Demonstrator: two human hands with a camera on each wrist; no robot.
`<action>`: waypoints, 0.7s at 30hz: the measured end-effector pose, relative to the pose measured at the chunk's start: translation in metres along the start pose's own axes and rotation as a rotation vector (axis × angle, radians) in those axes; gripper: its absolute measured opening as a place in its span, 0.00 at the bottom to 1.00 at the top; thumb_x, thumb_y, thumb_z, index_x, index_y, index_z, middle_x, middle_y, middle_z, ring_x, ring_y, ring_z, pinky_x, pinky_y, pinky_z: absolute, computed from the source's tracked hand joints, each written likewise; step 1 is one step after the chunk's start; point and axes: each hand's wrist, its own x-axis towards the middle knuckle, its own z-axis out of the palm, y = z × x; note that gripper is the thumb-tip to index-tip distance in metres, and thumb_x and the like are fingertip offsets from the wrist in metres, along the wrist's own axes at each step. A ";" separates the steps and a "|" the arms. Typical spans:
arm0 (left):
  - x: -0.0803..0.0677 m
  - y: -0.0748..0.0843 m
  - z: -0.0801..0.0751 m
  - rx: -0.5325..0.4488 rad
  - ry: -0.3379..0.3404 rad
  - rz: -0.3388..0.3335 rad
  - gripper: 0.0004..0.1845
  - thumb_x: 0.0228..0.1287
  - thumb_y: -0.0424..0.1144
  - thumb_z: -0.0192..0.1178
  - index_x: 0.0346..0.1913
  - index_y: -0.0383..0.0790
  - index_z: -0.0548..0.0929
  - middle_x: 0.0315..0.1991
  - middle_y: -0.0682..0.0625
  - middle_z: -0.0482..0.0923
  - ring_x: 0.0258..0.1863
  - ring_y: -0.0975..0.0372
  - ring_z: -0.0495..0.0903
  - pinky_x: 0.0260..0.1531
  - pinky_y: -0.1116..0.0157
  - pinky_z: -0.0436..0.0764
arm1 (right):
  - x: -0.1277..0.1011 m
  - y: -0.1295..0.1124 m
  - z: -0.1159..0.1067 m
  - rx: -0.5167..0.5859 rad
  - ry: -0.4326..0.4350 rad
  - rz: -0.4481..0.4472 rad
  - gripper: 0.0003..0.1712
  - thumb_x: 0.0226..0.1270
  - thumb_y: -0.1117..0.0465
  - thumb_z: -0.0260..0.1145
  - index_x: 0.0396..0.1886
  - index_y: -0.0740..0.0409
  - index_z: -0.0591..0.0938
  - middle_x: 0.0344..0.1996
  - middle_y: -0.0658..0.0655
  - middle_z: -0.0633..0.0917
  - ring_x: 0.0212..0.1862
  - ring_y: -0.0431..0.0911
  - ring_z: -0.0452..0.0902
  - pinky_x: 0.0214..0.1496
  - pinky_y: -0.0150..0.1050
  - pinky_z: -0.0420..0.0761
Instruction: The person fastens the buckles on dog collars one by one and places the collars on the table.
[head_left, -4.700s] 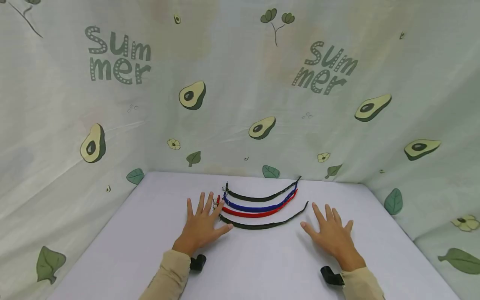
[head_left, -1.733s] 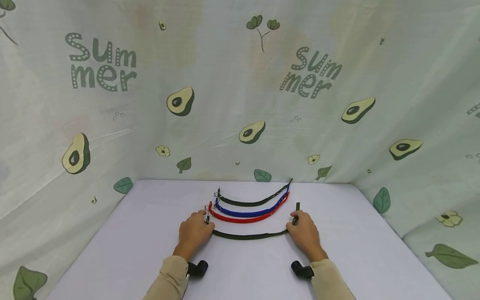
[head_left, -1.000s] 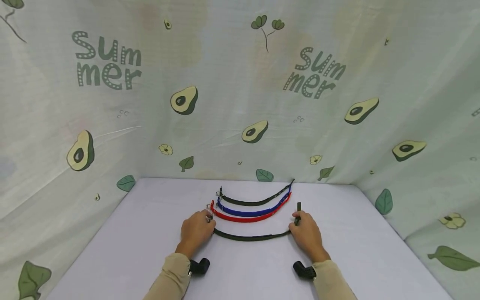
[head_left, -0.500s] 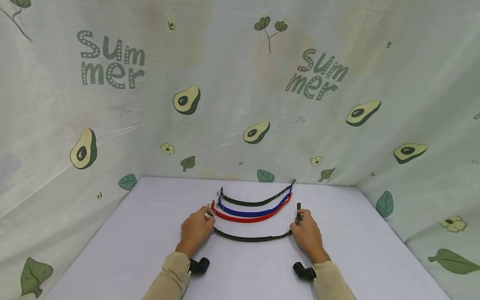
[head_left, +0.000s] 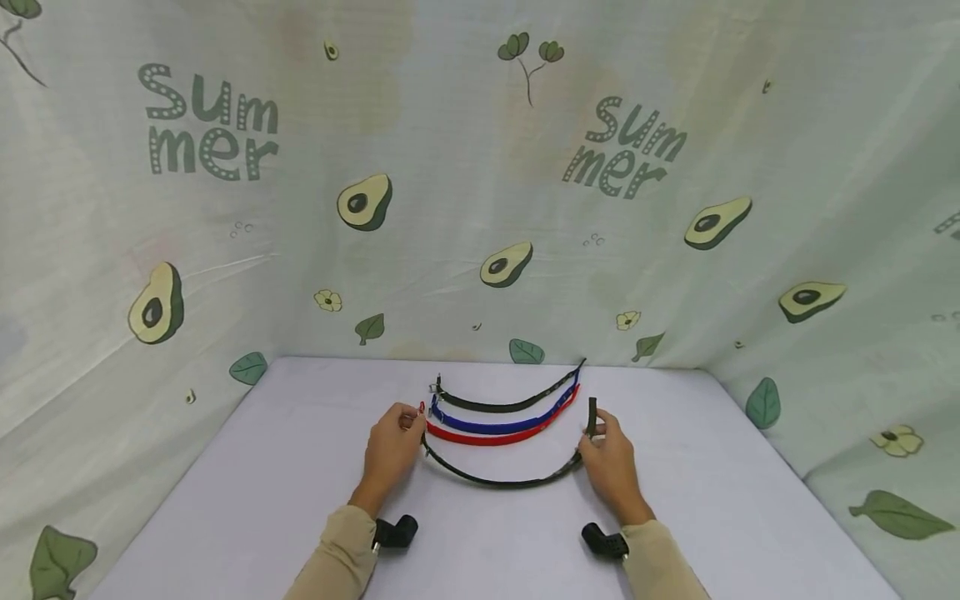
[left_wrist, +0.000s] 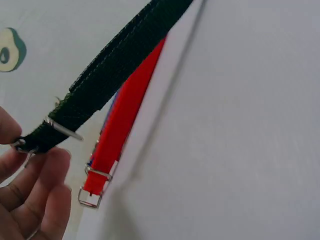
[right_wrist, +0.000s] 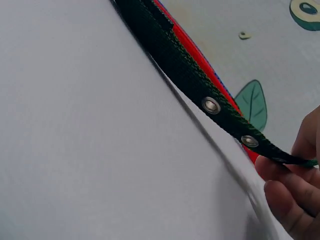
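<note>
This looks like a makeshift recording booth, not a lived-in room. A pale fabric backdrop (head_left: 480, 167), printed with avocados, leaves and the word "Summer", hangs closely around three sides of a plain white counter (head_left: 247, 500). Nothing shows beyond the cloth.

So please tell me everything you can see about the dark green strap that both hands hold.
The dark green strap looks like woven webbing, with a metal buckle at one end and metal eyelets near the other. The left hand pinches the buckle end, the right hand the eyelet end. It sags in a curve between them, nearer than the red strap. Whether its middle touches the table is unclear.
</note>
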 end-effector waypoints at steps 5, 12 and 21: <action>0.000 0.010 0.000 -0.266 -0.031 -0.006 0.09 0.71 0.39 0.61 0.46 0.37 0.82 0.37 0.43 0.83 0.35 0.56 0.81 0.33 0.66 0.81 | 0.001 -0.012 0.001 0.065 0.086 -0.075 0.25 0.66 0.71 0.61 0.63 0.64 0.76 0.39 0.61 0.84 0.28 0.41 0.81 0.27 0.33 0.78; -0.001 0.025 0.006 -0.495 -0.117 -0.024 0.16 0.74 0.42 0.58 0.55 0.33 0.80 0.42 0.35 0.81 0.38 0.51 0.86 0.37 0.66 0.83 | 0.009 -0.039 -0.002 0.165 0.163 -0.130 0.21 0.67 0.71 0.61 0.59 0.60 0.82 0.34 0.58 0.84 0.20 0.40 0.79 0.24 0.31 0.78; -0.008 0.051 0.018 -0.691 -0.149 -0.054 0.13 0.73 0.42 0.60 0.52 0.36 0.82 0.39 0.44 0.82 0.32 0.54 0.85 0.29 0.65 0.79 | 0.012 -0.067 -0.005 0.219 0.067 -0.077 0.16 0.71 0.66 0.61 0.55 0.59 0.85 0.32 0.60 0.86 0.21 0.43 0.77 0.22 0.34 0.74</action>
